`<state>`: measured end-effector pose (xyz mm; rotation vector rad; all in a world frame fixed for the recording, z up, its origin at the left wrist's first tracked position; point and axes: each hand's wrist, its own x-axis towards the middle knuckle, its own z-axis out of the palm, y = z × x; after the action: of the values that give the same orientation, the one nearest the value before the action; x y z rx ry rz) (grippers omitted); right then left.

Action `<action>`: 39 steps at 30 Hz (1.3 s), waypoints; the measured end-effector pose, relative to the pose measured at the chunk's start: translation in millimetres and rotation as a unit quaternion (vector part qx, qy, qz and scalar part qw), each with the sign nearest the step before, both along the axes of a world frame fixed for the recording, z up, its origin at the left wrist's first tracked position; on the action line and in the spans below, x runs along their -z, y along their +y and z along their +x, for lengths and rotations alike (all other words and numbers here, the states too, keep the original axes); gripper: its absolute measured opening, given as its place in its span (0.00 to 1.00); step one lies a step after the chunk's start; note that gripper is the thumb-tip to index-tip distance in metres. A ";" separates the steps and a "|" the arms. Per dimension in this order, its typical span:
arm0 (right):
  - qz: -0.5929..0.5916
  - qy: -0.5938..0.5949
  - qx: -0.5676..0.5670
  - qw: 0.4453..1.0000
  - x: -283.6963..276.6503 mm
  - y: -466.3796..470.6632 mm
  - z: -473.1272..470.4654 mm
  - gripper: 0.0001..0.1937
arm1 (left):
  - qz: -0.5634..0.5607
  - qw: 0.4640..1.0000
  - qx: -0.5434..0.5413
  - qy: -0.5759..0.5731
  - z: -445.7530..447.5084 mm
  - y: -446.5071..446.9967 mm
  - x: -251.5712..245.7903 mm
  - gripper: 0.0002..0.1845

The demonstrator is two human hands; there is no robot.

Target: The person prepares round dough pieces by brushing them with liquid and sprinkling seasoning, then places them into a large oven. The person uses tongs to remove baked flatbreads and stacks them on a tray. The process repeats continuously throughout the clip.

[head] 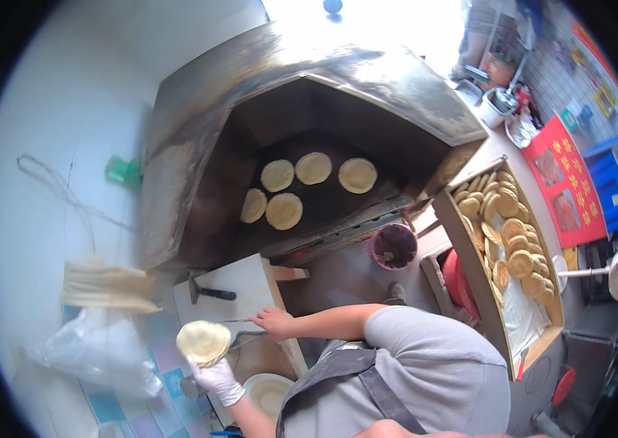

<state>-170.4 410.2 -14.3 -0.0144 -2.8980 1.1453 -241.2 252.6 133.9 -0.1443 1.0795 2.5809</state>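
Observation:
My left hand (218, 379), in a thin white glove, holds up a pale round of flatbread dough (204, 340); the lower edge looks layered, and I cannot tell if there is more than one. My bare right hand (275, 323) is closed at the edge of a white board (249, 274), around the end of a thin dark metal tool (238, 321) whose full shape is unclear. On that board lies a scraper with a black handle (218, 294). Several pale rounds (284, 211) rest on the dark griddle (322, 202) inside a hooded metal oven (188, 148).
A wooden tray (465, 257) of browned flatbreads (520, 263) stands to the right. A pink bucket (392, 246) sits below the oven front. Beneath my arms is a white basin (268, 391). A plastic bag (101, 350) and a cloth (106, 286) are at the left wall.

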 end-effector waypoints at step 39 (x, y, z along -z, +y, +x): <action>0.333 -0.058 0.116 0.934 115.0 353.7 33.6 0.20 | -0.710 0.343 0.398 0.470 -20.2 331.6 207.1 0.31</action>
<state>-136.8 763.8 -129.3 -0.4044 -3.1095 0.1014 -261.4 584.2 -73.2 1.2264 2.4373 -0.0040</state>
